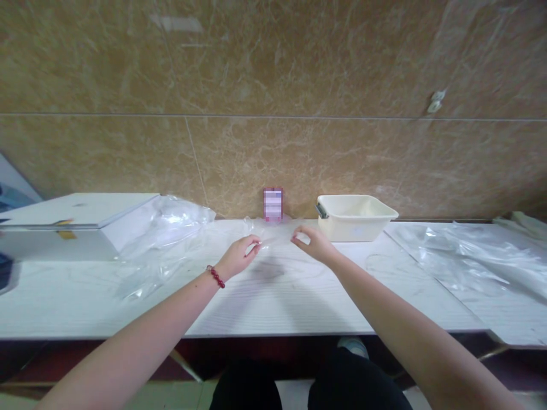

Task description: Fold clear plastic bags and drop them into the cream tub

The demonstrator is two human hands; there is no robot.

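Observation:
A clear plastic bag (pixel 276 234) spreads between my two hands over the white table (pixel 273 310). My left hand (pixel 240 256), with a red bead bracelet (pixel 216 277) at the wrist, pinches the bag's left side between thumb and fingers. On the other side my right hand (pixel 315 245) is closed in a similar pinch at the bag's right edge. The film is thin and see-through, so its outline is hard to make out. Just behind it a small pink-edged rectangular thing (pixel 273 204) leans upright against the wall; its face is blurred.
Right of my right hand stands a cream plastic bin (pixel 356 228) with a grey handle. A pile of clear plastic bags (pixel 465 259) lies farther right. At left, more clear plastic (pixel 182 219) rests against a white box (pixel 85 210). The marble-patterned wall (pixel 273 154) borders the table's back.

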